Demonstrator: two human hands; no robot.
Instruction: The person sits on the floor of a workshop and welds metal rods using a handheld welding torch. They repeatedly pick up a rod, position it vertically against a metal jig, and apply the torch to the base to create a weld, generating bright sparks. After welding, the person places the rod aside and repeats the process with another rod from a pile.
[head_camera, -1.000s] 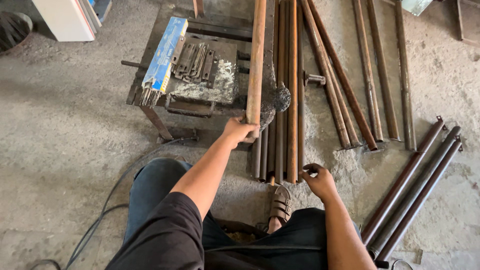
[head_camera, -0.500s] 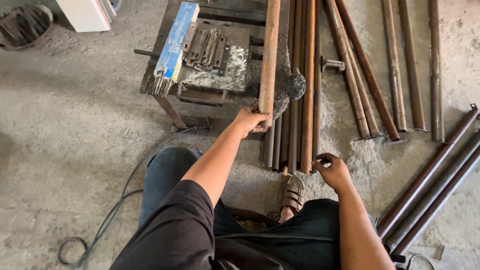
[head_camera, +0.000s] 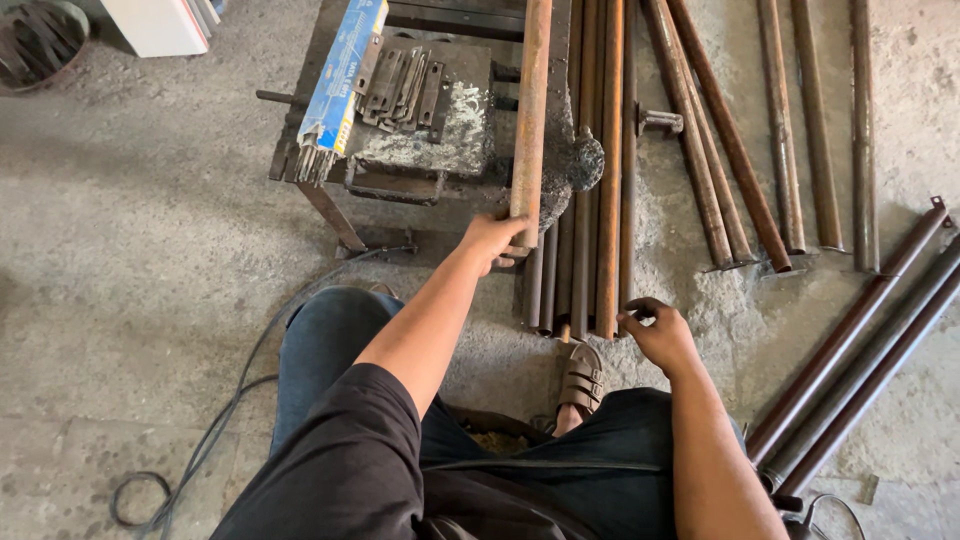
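Since a second ago, both hands have kept their places while the view has drawn in over them, so the bench and pipes sit nearer the top edge. Closed around the near end of a rusty round pipe (head_camera: 528, 110), the left hand (head_camera: 495, 238) wraps it with fingers curled and thumb on the side, the arm stretched forward and nearly straight from a black sleeve. That pipe is orange-brown, rough with rust, and runs straight away from the person, lying over the right edge of a low metal bench (head_camera: 330, 215). Just right of it a bundle of darker pipes (head_camera: 590, 250) lies side by side on the concrete floor (head_camera: 140, 260), their near ends in a row. At the rightmost of those ends the right hand (head_camera: 655, 335) is half closed, fingertips pinched at the pipe end, wrist bent inward. On the bench rest a blue box of welding rods (head_camera: 340, 75) and a row of flat metal plates (head_camera: 405, 90), beside a patch of grey crust. More long pipes (head_camera: 740, 150) lie apart to the right.
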